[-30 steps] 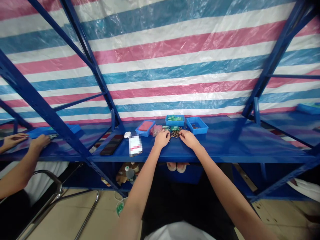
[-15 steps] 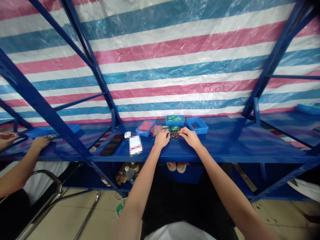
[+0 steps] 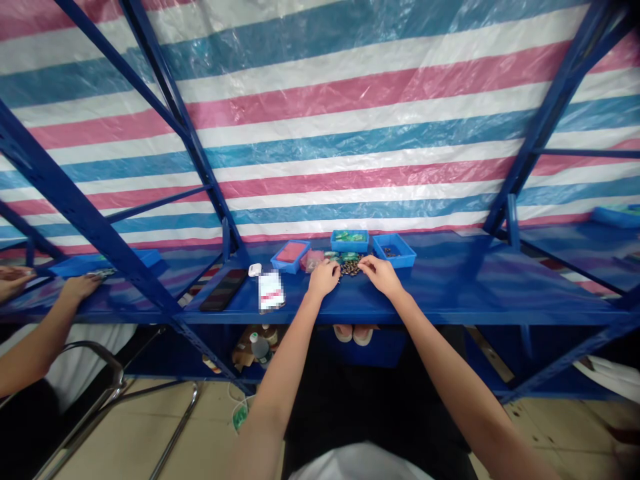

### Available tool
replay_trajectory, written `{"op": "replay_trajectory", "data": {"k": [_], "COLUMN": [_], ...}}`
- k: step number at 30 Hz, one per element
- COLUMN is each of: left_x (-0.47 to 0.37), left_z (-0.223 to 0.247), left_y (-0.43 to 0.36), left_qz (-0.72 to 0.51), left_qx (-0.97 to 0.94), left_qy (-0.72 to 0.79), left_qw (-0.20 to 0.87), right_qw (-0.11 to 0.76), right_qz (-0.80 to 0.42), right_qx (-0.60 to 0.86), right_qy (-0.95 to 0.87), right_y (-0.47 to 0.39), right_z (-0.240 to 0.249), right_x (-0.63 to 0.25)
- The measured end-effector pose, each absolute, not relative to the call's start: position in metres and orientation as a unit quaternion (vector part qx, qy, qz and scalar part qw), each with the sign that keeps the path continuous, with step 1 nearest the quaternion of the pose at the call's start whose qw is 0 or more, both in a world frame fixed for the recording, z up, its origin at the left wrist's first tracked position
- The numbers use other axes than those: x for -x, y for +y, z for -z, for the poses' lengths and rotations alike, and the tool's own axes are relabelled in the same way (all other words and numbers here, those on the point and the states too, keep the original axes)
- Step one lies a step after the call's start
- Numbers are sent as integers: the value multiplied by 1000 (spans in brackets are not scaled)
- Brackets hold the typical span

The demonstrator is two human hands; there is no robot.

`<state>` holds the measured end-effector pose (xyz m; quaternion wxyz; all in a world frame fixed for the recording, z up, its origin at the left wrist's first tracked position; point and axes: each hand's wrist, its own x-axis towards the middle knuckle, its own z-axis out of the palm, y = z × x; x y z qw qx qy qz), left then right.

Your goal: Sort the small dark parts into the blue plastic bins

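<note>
A pile of small brown and brass-coloured pieces (image 3: 350, 268) lies on the blue bench between my hands. My left hand (image 3: 325, 276) rests at the pile's left side with its fingers curled; what they hold, if anything, is hidden. At the pile's right edge my right hand (image 3: 378, 271) has thumb and fingertips pinched together on something too small to name. Just behind the pile lie green packets (image 3: 349, 257). A clear bag with pinkish contents (image 3: 314, 259) sits beyond my left hand.
Behind stand a blue tray of green packets (image 3: 350, 247), a blue tray with small dark pieces (image 3: 411, 257) and a blue tray with pink sheets (image 3: 291, 253). A black phone (image 3: 224, 290) and a white case (image 3: 255, 269) lie left. Another person's hand (image 3: 83, 285) works beyond the blue post.
Almost nothing differs. My right hand's fingers have shifted very slightly at the pile's edge, and my left hand stays in place.
</note>
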<state>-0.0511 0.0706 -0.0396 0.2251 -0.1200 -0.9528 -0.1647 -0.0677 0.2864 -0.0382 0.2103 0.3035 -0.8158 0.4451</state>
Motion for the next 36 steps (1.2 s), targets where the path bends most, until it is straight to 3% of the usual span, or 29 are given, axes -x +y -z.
{"op": "replay_trajectory", "data": {"k": [9,15,19,22,25,28,31,36], "left_x": [51,51,52,52,52,52,51,50], "left_z": [39,40,42,42,41,40,39,37], "left_y": [71,70,69,70,70,70,69,70], "left_qz": [161,165,159,155,151,149,153,158], "left_qx": [118,118,124,122,120,118,121,117], "left_qy": [-955,-955,-953,-953,-955,-956,-955,-957], "left_qw": [220,217,225,229,226,224,223,214], "right_qw": [244,407,427,427,386,283,212,190], "right_qz": [-461,-358,-294,-258,-216,-159,-99,-95], "right_qx": [-283,-149,-15,-36,-139,-207,-196,-184], "right_qy": [-805,-827,-855,-866,-886,-923,-952,-960], "right_y": [286,302,309,306,298,285,276,277], "right_z": [38,35,40,40,36,35,37,40], "right_x": [69,73,78,76,70,65,65,69]}}
